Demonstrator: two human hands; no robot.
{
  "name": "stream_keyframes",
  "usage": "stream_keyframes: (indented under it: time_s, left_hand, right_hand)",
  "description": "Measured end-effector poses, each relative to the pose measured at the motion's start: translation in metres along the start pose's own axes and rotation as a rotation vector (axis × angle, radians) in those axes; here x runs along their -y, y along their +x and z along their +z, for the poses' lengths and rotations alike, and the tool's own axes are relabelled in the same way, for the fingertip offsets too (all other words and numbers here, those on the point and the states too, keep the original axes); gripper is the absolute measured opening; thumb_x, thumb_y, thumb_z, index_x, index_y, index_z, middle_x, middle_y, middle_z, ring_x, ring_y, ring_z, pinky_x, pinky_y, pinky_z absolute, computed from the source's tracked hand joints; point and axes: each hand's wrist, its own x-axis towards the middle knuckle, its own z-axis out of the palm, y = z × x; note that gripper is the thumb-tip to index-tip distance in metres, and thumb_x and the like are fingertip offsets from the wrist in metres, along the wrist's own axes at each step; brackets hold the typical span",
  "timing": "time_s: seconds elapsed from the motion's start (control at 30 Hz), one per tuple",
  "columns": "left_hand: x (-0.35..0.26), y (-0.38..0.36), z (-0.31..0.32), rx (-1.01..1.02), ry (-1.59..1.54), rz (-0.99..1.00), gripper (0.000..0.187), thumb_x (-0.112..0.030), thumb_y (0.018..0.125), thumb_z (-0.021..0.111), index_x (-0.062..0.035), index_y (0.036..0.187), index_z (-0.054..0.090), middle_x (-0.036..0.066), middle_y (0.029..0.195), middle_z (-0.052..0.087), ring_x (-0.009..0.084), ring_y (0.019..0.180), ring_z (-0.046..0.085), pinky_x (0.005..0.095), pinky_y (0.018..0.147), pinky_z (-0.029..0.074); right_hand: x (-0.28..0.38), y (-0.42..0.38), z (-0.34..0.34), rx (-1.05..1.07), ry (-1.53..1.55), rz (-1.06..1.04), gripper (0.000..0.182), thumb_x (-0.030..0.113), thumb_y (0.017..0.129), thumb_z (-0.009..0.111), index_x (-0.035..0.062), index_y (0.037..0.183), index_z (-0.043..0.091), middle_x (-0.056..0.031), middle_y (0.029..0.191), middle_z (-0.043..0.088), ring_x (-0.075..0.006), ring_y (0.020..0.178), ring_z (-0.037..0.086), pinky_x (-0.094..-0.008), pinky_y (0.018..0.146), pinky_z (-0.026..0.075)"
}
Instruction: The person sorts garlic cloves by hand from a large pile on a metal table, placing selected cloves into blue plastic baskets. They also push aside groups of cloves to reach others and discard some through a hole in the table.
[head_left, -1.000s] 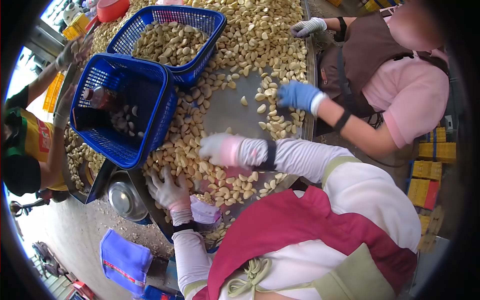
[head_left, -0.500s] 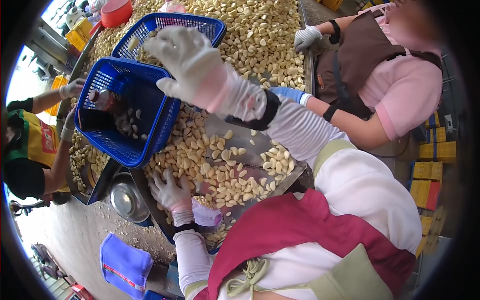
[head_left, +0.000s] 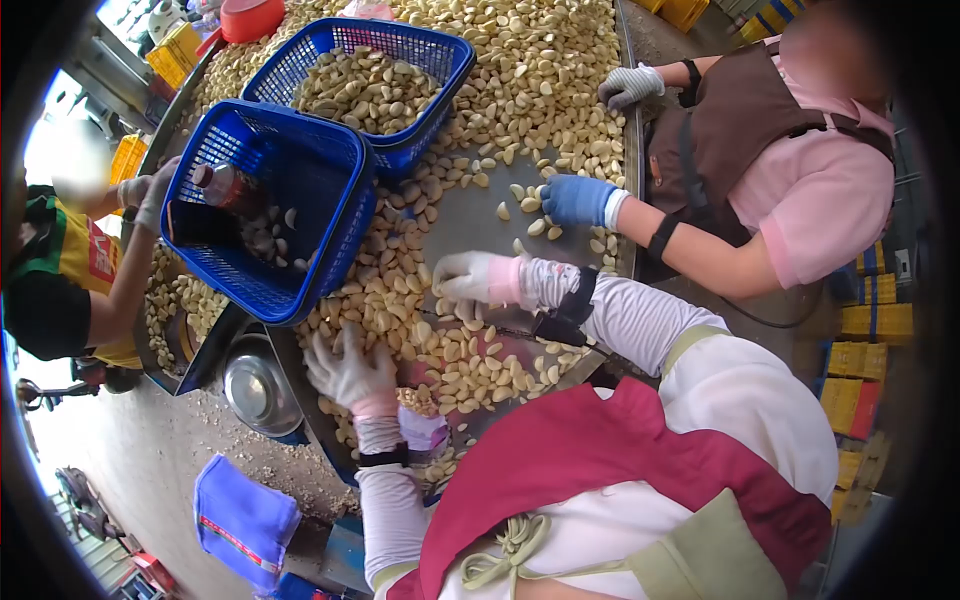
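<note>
Two blue plastic mesh baskets (head_left: pixel 270 200) stood on the grey metal desk (head_left: pixel 470 225), which was heaped with pale peeled garlic cloves (head_left: pixel 400 290). The left hand (head_left: pixel 350 372) lay spread flat on the cloves; the right hand (head_left: pixel 475 278) curled loosely over them, its grasp unclear. Two other people worked alongside, on a dirt floor (head_left: pixel 150 450).

The person wears pale knit gloves with pink cuffs on the left hand (head_left: pixel 352 372) and the right hand (head_left: pixel 470 277). Long white sleeves cover both arms, each crossed by a black band near the wrist. A red apron lies over a white top with olive-green trim and a knotted cord.
</note>
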Motion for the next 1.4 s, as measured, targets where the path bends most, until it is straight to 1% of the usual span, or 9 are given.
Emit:
stream_keyframes:
  time_s: [0.3, 0.5, 0.83, 0.97, 1.07, 1.2, 1.3, 1.37, 1.4]
  left_hand:
    - [0.041, 0.022, -0.023, -0.463, -0.437, -0.117, 0.022, -0.002, 0.086, 0.068, -0.0026, 0.107, 0.076, 0.015, 0.101, 0.069, 0.0295, 0.094, 0.066, 0.0402, 0.087, 0.052]
    - [0.143, 0.044, -0.003, 0.039, -1.353, -0.716, 0.028, -0.013, 0.097, 0.070, 0.0048, 0.118, 0.071, 0.008, 0.115, 0.072, 0.0154, 0.099, 0.066, 0.0295, 0.091, 0.052]
    - [0.131, 0.049, 0.007, 0.111, -1.464, -0.837, 0.030, -0.009, 0.092, 0.074, 0.0074, 0.117, 0.071, 0.010, 0.106, 0.074, 0.0171, 0.093, 0.068, 0.0287, 0.086, 0.055]
    - [0.108, 0.055, 0.004, -0.143, -0.856, -0.694, 0.023, -0.014, 0.090, 0.076, 0.0052, 0.102, 0.076, 0.010, 0.095, 0.075, 0.0151, 0.084, 0.069, 0.0284, 0.080, 0.055]
    - [0.113, 0.054, -0.008, -0.379, -1.058, -0.946, 0.032, -0.027, 0.096, 0.071, 0.0032, 0.105, 0.074, 0.007, 0.084, 0.073, 0.0131, 0.069, 0.065, 0.0250, 0.064, 0.052]
    - [0.102, 0.033, -0.035, -0.155, -2.413, -0.716, 0.056, -0.054, 0.103, 0.047, -0.0024, 0.110, 0.068, -0.002, 0.062, 0.054, 0.0101, 0.048, 0.044, 0.0227, 0.044, 0.034]
    - [0.099, 0.050, 0.011, 0.222, -1.359, -0.737, 0.045, -0.038, 0.099, 0.049, -0.0063, 0.128, 0.062, 0.008, 0.091, 0.065, 0.0200, 0.064, 0.060, 0.0318, 0.061, 0.051]
    - [0.055, 0.048, 0.013, 0.132, -0.461, -0.214, 0.055, -0.047, 0.095, 0.053, -0.0169, 0.141, 0.058, 0.022, 0.135, 0.057, 0.0328, 0.108, 0.064, 0.0429, 0.091, 0.053]
    - [0.043, 0.042, 0.016, 0.245, -0.233, -0.096, 0.059, -0.051, 0.091, 0.056, -0.0263, 0.145, 0.056, 0.026, 0.159, 0.033, 0.0463, 0.140, 0.040, 0.0510, 0.111, 0.040]
  right_hand:
    - [0.050, 0.084, 0.112, 0.018, -0.438, -0.512, 0.036, 0.016, 0.085, 0.067, 0.0021, 0.119, 0.065, -0.0187, 0.098, 0.072, -0.0389, 0.099, 0.069, -0.0450, 0.091, 0.053]
    - [0.087, 0.144, 0.190, -0.217, -0.495, -0.644, 0.020, 0.019, 0.090, 0.061, 0.0031, 0.102, 0.064, -0.0193, 0.094, 0.072, -0.0386, 0.096, 0.070, -0.0454, 0.081, 0.055]
    - [0.062, 0.182, 0.210, -0.300, -0.196, -0.485, 0.026, 0.021, 0.097, 0.053, 0.0000, 0.107, 0.064, -0.0225, 0.108, 0.071, -0.0372, 0.104, 0.068, -0.0456, 0.095, 0.051]
    - [0.093, 0.137, 0.180, -0.079, -0.487, -0.408, 0.029, 0.024, 0.097, 0.055, 0.0015, 0.112, 0.063, -0.0220, 0.111, 0.071, -0.0380, 0.107, 0.067, -0.0458, 0.094, 0.052]
    - [0.083, 0.116, 0.171, 0.064, -0.687, -0.554, 0.024, 0.016, 0.093, 0.058, 0.0066, 0.115, 0.061, -0.0172, 0.104, 0.072, -0.0360, 0.103, 0.069, -0.0443, 0.086, 0.055]
    - [0.062, 0.072, 0.110, -0.011, -0.705, -0.701, 0.047, 0.031, 0.084, 0.072, 0.0086, 0.124, 0.062, -0.0185, 0.120, 0.066, -0.0370, 0.109, 0.063, -0.0453, 0.092, 0.052]
    - [0.054, 0.098, 0.027, -0.374, -0.851, -0.637, 0.065, 0.047, 0.079, 0.076, 0.0113, 0.131, 0.060, -0.0213, 0.141, 0.054, -0.0394, 0.125, 0.055, -0.0481, 0.102, 0.047]
    - [0.045, 0.084, 0.010, -0.366, -0.948, -0.469, 0.080, 0.055, 0.074, 0.077, 0.0143, 0.139, 0.055, -0.0219, 0.150, 0.044, -0.0417, 0.133, 0.047, -0.0527, 0.107, 0.042]
    - [0.041, 0.076, 0.006, -0.357, -1.037, -0.305, 0.095, 0.063, 0.069, 0.078, 0.0173, 0.147, 0.049, -0.0224, 0.159, 0.034, -0.0441, 0.141, 0.039, -0.0573, 0.112, 0.037]
